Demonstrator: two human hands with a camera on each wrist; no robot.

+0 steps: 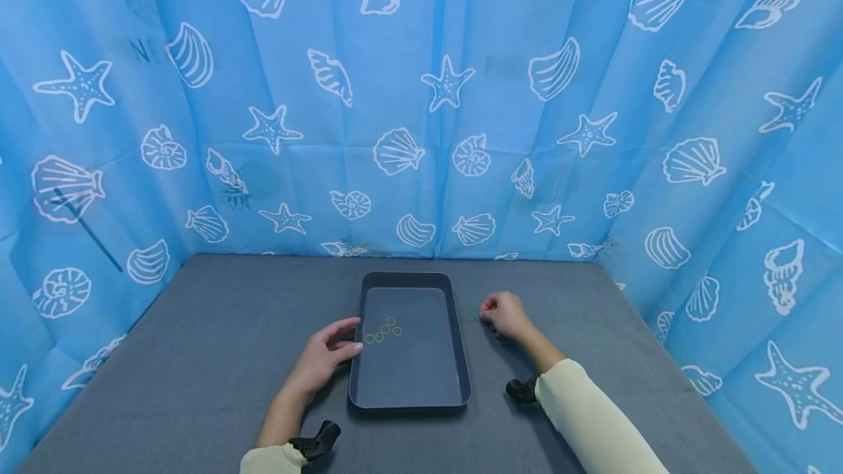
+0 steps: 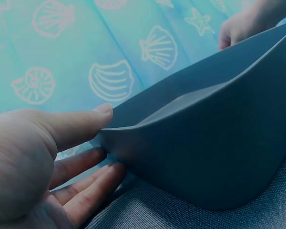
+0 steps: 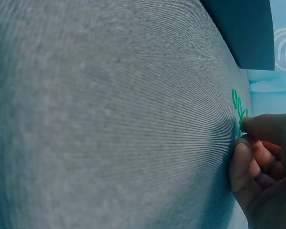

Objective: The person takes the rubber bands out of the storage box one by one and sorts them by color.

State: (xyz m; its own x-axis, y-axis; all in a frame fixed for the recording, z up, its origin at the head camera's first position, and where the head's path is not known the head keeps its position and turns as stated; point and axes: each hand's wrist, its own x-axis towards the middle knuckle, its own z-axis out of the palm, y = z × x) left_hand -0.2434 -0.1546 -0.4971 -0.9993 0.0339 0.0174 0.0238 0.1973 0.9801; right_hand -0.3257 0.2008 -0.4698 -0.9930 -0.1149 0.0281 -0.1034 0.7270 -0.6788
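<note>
A dark grey rectangular tray (image 1: 411, 379) lies on the table. My left hand (image 1: 316, 364) holds its left side, with the thumb at the rim and the other fingers against the outer wall in the left wrist view. Several thin yellow rubber bands (image 1: 398, 327) lie inside the tray, left of its middle. To the tray's right are a few thin green rubber bands (image 3: 234, 98) on the tabletop. Over them, my right hand (image 1: 506, 315) has its fingers curled down, and its thumb and index finger pinch at one green band, partly hidden by the fingers.
Grey fabric covers the table (image 1: 197, 357). A blue curtain (image 1: 369, 108) with white shell and starfish prints hangs at the back and both sides. Black wrist devices (image 1: 317, 441) sit by the cuffs of the pale sleeves (image 1: 593, 415).
</note>
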